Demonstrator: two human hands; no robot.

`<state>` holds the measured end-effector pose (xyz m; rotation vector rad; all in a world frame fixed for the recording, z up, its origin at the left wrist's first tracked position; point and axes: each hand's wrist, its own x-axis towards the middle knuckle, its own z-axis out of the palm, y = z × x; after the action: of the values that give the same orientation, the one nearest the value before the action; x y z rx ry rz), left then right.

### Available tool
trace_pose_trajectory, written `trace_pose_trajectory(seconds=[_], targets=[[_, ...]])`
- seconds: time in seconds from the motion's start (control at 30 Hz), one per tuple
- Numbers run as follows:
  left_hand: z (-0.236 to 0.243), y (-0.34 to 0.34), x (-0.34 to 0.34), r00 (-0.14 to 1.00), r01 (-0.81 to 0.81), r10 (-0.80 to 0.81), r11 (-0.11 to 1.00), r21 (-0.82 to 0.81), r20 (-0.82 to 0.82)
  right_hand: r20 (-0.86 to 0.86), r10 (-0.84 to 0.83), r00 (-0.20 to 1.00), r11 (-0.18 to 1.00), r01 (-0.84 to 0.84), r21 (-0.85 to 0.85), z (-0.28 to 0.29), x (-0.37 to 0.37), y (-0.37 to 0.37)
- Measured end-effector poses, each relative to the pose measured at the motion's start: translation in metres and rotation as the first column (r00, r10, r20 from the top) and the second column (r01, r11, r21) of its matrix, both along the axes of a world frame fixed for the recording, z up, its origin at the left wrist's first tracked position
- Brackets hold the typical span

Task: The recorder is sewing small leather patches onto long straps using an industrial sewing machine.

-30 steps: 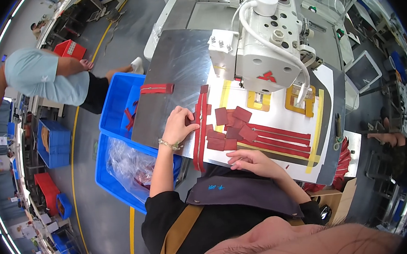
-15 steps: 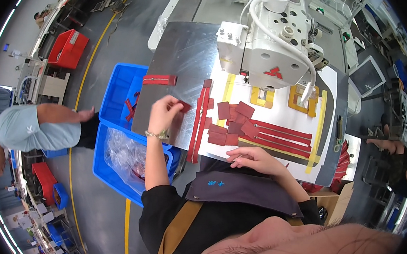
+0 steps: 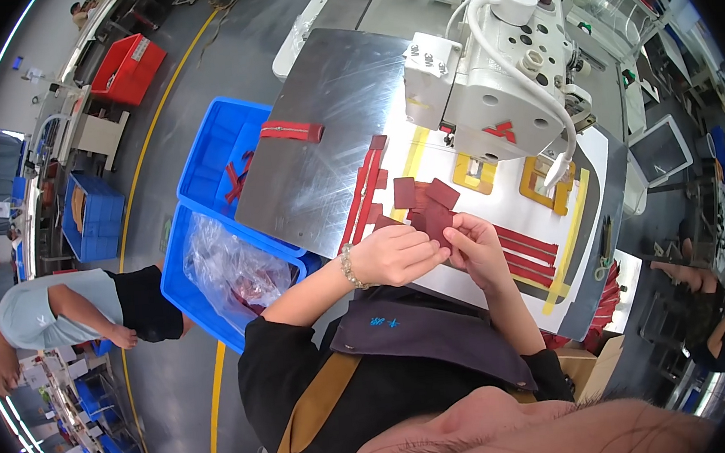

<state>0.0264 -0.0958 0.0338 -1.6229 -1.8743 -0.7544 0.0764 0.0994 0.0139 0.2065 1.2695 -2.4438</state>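
Observation:
Above the near edge of the machine bed, my left hand (image 3: 395, 254) and right hand (image 3: 478, 251) meet, fingers closed. A dark red rectangular patch (image 3: 439, 221) is pinched between their fingertips. Behind it, several similar loose patches (image 3: 405, 192) overlap on the white sheet (image 3: 425, 156), and my hands hide part of the pile. To the right of my right hand lie red zipper strips (image 3: 527, 249) side by side. Left of the pile, long red zippers (image 3: 363, 192) lie along the border of the metal plate (image 3: 316, 84). A short red zipper (image 3: 292, 132) rests on that plate.
A white sewing machine head (image 3: 498, 98) overhangs the work, with yellow frames (image 3: 473, 174) beneath it. Blue bins (image 3: 219, 118) stand at left, one holding a clear plastic bag (image 3: 227, 260). A person in a light shirt (image 3: 64, 309) is farther left. Scissors (image 3: 605, 266) lie at right.
My left hand has moved right from the metal plate, carrying a red patch, and met my right hand. The right hand has risen and closed on the patch. The person at left has shifted.

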Motion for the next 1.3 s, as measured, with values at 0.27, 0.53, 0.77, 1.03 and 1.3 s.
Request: trace_pose_trajectory(seconds=[0.27, 0.53, 0.77, 1.03, 1.3], targets=[[0.007, 0.017, 0.002, 0.764, -0.144, -0.001, 0.975, 0.171, 0.646, -0.275, -0.104, 0.956, 0.959, 0.17, 0.228, 0.002, 0.004, 0.009], [-0.012, 0.04, 0.01, 0.171, -0.337, -0.309, 0.874, 0.35, 0.936, -0.258, -0.122, 0.958, 0.925, 0.204, 0.322, 0.006, 0.008, 0.012], [-0.012, 0.045, 0.006, 0.24, -0.345, -0.326, 0.852, 0.394, 0.914, -0.327, -0.194, 0.925, 0.926, 0.282, 0.25, 0.001, 0.01, 0.01], [-0.02, 0.053, 0.008, 0.147, -0.403, -0.403, 0.81, 0.427, 0.903, -0.315, -0.316, 0.895, 0.89, 0.395, 0.229, -0.005, 0.012, 0.003], [-0.023, 0.053, 0.002, 0.089, -0.409, -0.418, 0.812, 0.416, 0.904, -0.253, -0.322, 0.912, 0.893, 0.382, 0.24, 0.003, 0.011, 0.002]])
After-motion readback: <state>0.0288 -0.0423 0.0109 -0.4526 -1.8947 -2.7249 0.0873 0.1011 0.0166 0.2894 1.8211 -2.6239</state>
